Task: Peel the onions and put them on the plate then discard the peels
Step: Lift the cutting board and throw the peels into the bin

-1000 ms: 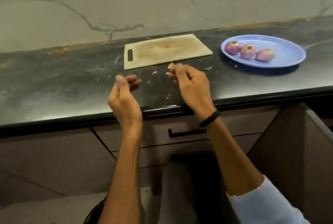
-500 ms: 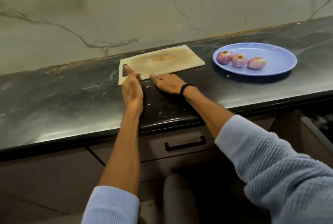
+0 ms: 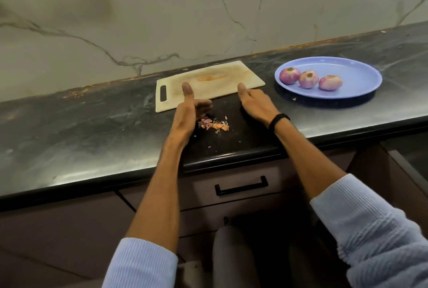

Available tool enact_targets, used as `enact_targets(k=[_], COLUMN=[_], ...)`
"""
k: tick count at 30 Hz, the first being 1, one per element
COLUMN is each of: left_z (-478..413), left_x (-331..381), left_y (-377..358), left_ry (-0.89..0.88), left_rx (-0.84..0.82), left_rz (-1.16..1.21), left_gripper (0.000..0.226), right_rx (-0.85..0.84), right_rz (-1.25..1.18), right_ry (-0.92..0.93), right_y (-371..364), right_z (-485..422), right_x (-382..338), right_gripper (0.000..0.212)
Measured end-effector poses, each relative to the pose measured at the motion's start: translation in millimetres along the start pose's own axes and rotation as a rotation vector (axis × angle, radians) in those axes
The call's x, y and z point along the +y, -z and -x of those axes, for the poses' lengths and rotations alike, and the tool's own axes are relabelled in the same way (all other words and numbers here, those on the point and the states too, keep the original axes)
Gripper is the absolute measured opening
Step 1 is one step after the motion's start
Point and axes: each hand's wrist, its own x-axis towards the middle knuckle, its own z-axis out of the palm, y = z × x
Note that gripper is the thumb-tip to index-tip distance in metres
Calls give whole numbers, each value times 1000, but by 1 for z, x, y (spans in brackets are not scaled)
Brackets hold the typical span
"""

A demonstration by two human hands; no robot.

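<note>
Three peeled purple onions (image 3: 309, 79) lie in a row on the blue plate (image 3: 354, 74) at the right of the dark counter. A small heap of onion peels (image 3: 214, 124) lies on the counter between my hands, just in front of the cutting board. My left hand (image 3: 190, 109) rests on its edge beside the heap, fingers curled, thumb up, holding nothing I can see. My right hand (image 3: 254, 102) lies to the right of the heap, fingers apart and empty, a black band on the wrist.
A pale cutting board (image 3: 208, 84) with an orange stain lies behind my hands against the marble wall. A drawer with a black handle (image 3: 242, 187) sits below the counter edge. An open cabinet door (image 3: 393, 167) stands at the lower right.
My hands went from raised in the air down onto the counter by the board. They have since spread apart and a small heap of peels now lies between them.
</note>
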Motion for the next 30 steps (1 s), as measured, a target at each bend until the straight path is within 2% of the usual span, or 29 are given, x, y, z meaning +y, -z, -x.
enact_targets(k=[2,5,7,9,12,14,17,19,21,25,30], left_z=[1,5,5,8,12,15,20,24,27,34,44], left_x=[-3,-12,-16,-17,-16,-13,-6,-2,-2,0,10], left_y=[2,13,22,26,24,21,13,6,-2,-20,-36], left_ry=[-1,-26,-18,-10,19,39,74,88,89,112,184], left_rx=[51,385,517,512,400,327,240,225,247,287,291], left_rz=[196,482,655,756,704,597,406,329,300,371,582], left_gripper=[94,84,81,81,86,90,94,95,96,100,97], right_rx=[-81,-211,-321,-395,-443,-394,-164,7,95,139,91], right_rz=[41,118,207,272,102,-125,-433,-532,-546,-441,-665], right_ry=[37,154,219,263,280,252,107,-49,-130,-147,-292], right_y=[-14,-40,-52,-58,-57,-54,-50,-52,-59,-75,-91], right_z=[1,1,2,4,15,23,22,21,27,43,43], right_x=[-9,-25,-36,-42,-36,-28,-20,-20,-25,-45,-56], right_gripper=[58,64,70,71,68,66,61,66,66,65,75])
